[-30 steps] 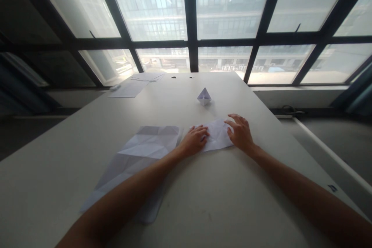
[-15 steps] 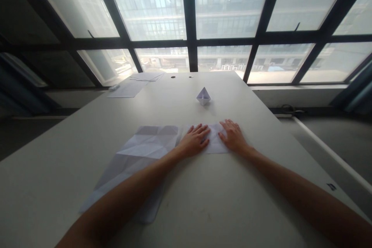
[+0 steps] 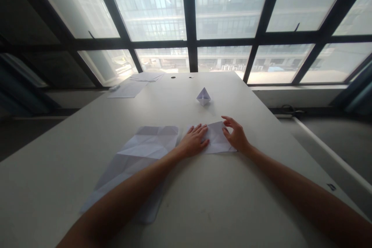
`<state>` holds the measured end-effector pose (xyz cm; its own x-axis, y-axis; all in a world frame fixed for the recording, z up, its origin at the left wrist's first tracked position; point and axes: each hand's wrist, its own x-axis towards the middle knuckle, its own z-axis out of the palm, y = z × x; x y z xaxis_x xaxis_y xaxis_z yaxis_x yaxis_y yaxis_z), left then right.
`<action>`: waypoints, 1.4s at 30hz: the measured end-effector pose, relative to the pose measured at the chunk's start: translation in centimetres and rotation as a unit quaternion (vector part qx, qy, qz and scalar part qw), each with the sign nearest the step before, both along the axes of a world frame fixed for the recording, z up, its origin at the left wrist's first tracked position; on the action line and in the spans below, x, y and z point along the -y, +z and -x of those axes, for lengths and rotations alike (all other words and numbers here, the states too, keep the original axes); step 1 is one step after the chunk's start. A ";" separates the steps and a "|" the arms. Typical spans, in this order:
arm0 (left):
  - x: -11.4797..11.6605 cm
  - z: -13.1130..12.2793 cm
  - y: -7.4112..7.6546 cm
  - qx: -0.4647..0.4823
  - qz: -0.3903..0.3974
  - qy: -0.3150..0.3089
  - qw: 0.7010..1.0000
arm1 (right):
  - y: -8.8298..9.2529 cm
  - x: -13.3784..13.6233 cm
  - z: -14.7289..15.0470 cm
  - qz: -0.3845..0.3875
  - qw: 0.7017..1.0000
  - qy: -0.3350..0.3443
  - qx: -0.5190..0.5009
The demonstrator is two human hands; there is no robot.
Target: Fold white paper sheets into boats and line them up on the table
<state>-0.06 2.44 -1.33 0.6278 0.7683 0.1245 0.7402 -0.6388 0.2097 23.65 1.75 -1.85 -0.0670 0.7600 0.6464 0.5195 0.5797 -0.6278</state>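
Observation:
A small creased white sheet of paper (image 3: 216,139) lies on the table in front of me. My left hand (image 3: 195,139) rests flat on its left part, fingers stretched out, covering that part. At the sheet's right edge, my right hand (image 3: 235,133) is curled with thumb and fingers at the paper, and the upper right of the sheet looks slightly raised. Just beyond stands a folded white paper boat (image 3: 203,97) with a pointed peak. A larger creased sheet (image 3: 139,147) lies to the left, partly under my left forearm.
The white table (image 3: 221,193) reaches toward tall windows. More paper sheets (image 3: 128,89) lie at its far left corner. Two small holes are near the far edge. A small dark mark (image 3: 331,186) is at the right edge.
My right hand has gone from lying flat on the small sheet to curled at its right edge, which has risen a little. My left hand has hardly moved.

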 end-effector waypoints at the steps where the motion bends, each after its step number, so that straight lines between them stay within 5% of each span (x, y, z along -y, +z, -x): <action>1: 0.0 0.0 -0.1 0.006 -0.001 0.008 1.000 | 0.2 0.2 0.1 -0.001 1.000 0.027 0.012; 6: -0.3 0.0 -0.6 0.005 -0.001 0.016 1.000 | 0.4 1.0 0.5 0.028 0.981 0.155 0.109; 11: -0.3 0.0 -0.2 -0.014 0.013 -0.008 1.000 | -0.1 0.5 0.6 0.044 0.975 0.164 0.144; 21: 0.0 0.1 0.6 -0.022 0.017 -0.023 0.999 | -1.2 0.2 0.4 0.132 0.935 -0.016 0.330; 26: 0.1 0.1 0.8 -0.025 0.022 -0.023 0.999 | -1.9 -0.4 -0.8 0.174 0.923 -0.152 0.307; 30: 0.0 0.0 0.8 -0.028 0.027 -0.020 0.999 | -1.6 -1.0 -1.8 0.144 0.940 -0.196 0.239; 36: 0.0 0.1 0.6 -0.023 0.017 -0.023 0.999 | 0.0 -0.3 -0.5 0.015 0.985 -0.057 0.165; 42: 0.0 0.1 0.4 -0.012 0.011 -0.022 1.000 | 1.0 1.9 1.6 0.001 0.977 0.097 0.188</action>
